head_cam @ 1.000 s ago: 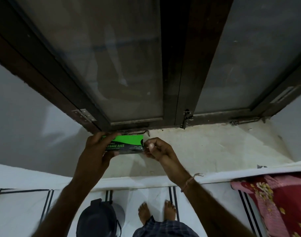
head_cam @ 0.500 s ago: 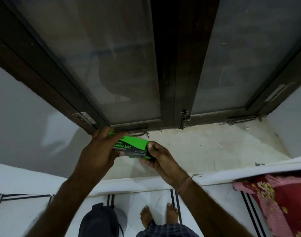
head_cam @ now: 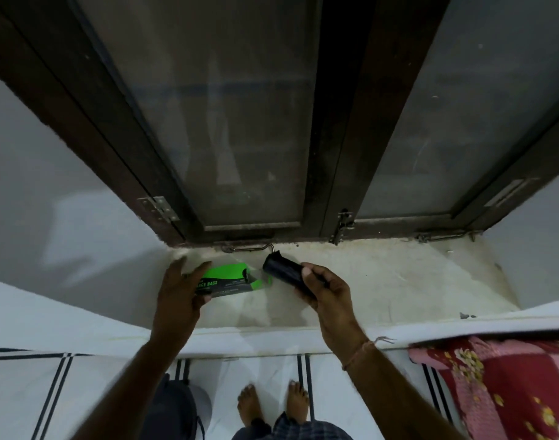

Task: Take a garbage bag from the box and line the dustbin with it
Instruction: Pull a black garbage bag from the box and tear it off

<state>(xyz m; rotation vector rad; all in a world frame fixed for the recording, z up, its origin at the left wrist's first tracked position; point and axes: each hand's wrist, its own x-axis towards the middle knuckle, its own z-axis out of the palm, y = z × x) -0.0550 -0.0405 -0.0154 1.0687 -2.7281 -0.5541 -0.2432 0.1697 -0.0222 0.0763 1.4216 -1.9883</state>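
Big window [head_cam: 240, 122] w/ dark wood frame fills the top; below it the pale stone sill [head_cam: 399, 281] serves as my work spot, at standing height. Dustbin [head_cam: 173, 408], dark, sits on the floor by my left foot, partly hidden behind my arm, not lined yet. Green garbage bag box [head_cam: 230, 276] is over the sill; can't tell if it's resting on it. My left hand [head_cam: 179, 290] grips its near end, steadying it w/ the open end facing right. My right hand [head_cam: 322, 289] is clenched round the black bag roll [head_cam: 284, 273], now clear of the box, just beside its mouth. Next, I reckon: tear one bag off, bring it down to the bin.
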